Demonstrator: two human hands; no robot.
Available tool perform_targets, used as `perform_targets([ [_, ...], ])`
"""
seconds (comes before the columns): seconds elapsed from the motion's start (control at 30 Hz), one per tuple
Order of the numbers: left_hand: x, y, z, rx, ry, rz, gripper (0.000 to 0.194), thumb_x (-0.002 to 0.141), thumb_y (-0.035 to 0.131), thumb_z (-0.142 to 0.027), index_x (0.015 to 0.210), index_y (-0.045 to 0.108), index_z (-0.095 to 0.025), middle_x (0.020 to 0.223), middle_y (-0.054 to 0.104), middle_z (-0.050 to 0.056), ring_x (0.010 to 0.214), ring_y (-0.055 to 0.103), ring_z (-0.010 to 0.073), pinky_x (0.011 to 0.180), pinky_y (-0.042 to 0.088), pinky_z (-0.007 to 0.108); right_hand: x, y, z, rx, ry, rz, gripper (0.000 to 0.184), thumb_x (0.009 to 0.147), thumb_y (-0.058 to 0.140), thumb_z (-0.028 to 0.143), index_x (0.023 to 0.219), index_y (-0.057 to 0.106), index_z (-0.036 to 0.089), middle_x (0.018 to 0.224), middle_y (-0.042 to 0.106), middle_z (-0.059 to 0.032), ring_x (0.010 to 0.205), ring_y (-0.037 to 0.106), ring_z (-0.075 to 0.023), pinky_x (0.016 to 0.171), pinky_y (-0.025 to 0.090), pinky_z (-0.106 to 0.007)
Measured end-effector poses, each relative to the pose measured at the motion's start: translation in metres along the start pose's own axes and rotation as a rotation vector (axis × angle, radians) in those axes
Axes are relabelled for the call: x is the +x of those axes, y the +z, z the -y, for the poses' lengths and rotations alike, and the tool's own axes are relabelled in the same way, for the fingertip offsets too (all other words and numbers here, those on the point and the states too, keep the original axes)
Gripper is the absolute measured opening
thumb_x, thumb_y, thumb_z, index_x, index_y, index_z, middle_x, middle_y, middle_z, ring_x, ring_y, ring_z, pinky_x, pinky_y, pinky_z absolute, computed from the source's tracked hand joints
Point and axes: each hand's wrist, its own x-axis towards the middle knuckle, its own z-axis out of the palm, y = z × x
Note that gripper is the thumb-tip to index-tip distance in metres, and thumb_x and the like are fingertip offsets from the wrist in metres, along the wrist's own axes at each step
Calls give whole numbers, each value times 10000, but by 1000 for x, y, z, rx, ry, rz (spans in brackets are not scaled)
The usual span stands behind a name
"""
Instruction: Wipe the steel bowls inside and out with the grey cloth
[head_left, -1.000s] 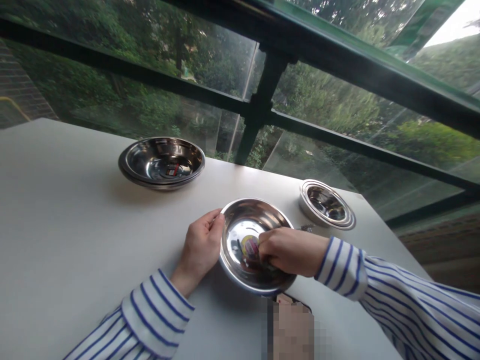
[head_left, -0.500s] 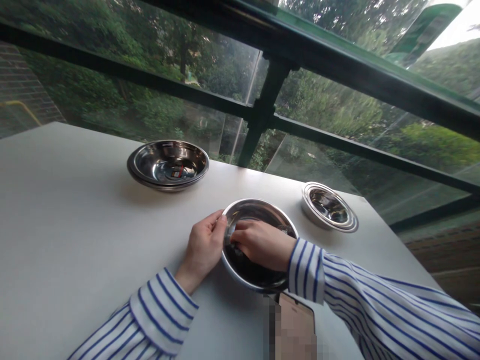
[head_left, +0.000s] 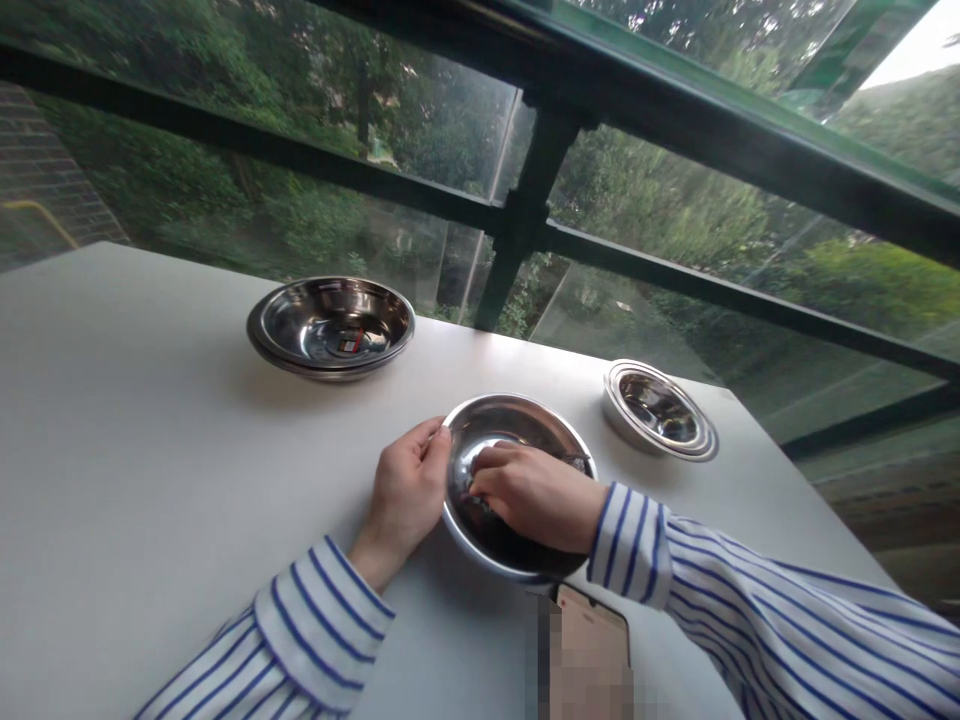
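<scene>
A shiny stainless steel bowl (head_left: 529, 415) sits in front of me on the white table. My left hand (head_left: 411, 480) grips its left rim, the thumb on top and the fingers outside. Inside the bowl is my right hand (head_left: 536, 495), its fingers curled and pressed toward the inner left side. What those fingers hold is mostly hidden beneath them. A small grey, textured bit (head_left: 577, 462) shows behind the hand, by the bowl's right wall; I cannot tell its kind.
Wide steel basins (head_left: 330, 368), stacked, stand at the back left, with a label inside the top one. Smaller nested steel bowls (head_left: 637, 435) are at the back right. A phone (head_left: 592, 640) lies just below the bowl, partly pixelated. Green-framed windows border the white table (head_left: 187, 450).
My right hand has slid slightly to the right inside the bowl, away from its left wall. My left hand keeps its hold on the rim.
</scene>
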Motion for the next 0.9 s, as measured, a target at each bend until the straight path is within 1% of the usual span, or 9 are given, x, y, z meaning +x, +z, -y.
perform_targets([
  [0.1,0,-2,1,-1,20,24,343,841,473,-356,1028,670,-147,700,658,10,646,584,162,589,436,235,2,-1,-1,10,3,7,182,818,504,68,810,668,147,894,641,-53,804,567,-146,771,428,-243],
  [0.23,1,-2,0,-3,50,44,341,849,468,-356,1050,662,-161,812,690,25,728,600,168,682,450,245,10,-2,-18,-21,71,-27,175,810,502,62,822,674,91,851,638,-104,827,571,-189,822,422,-306],
  [0.3,2,-2,0,-14,42,40,341,845,472,-358,1046,663,-159,819,694,28,724,602,169,672,451,244,12,-2,-21,-31,84,-33,169,801,507,60,811,674,80,836,636,-114,833,569,-200,836,416,-327],
  [0.37,1,-1,0,-25,13,27,348,841,474,-366,1034,666,-150,760,685,24,660,590,163,610,445,240,10,-3,-16,-23,70,-22,174,808,504,68,819,676,93,855,638,-106,846,569,-193,841,417,-317],
  [0.43,1,0,1,-23,-7,8,344,837,478,-370,1009,671,-143,687,660,12,599,566,155,550,427,234,6,-4,-7,-1,26,12,176,805,509,70,800,677,119,868,646,-81,842,573,-169,826,426,-276],
  [0.57,1,-1,3,-34,14,27,312,843,479,-353,973,675,-148,667,640,-1,590,550,144,565,429,232,0,-4,7,59,-69,65,171,766,529,41,759,667,142,859,657,-44,812,579,-141,793,433,-223],
  [0.7,2,-3,2,-47,46,76,309,853,472,-342,1003,677,-165,768,683,7,691,592,153,663,453,234,8,-1,-6,58,-3,-31,166,786,524,55,820,663,139,875,655,-57,823,580,-149,807,429,-241],
  [0.8,3,-3,0,-42,69,75,312,856,476,-327,1042,675,-175,883,708,16,811,612,162,755,444,228,17,2,-21,20,78,-115,151,788,517,54,841,647,110,866,648,-95,855,579,-187,824,422,-293],
  [0.9,3,-2,0,-49,71,57,325,857,473,-324,1064,669,-168,937,712,26,857,613,166,795,434,227,18,5,-25,3,130,-173,148,802,497,54,851,630,99,854,649,-114,857,580,-207,810,425,-322],
])
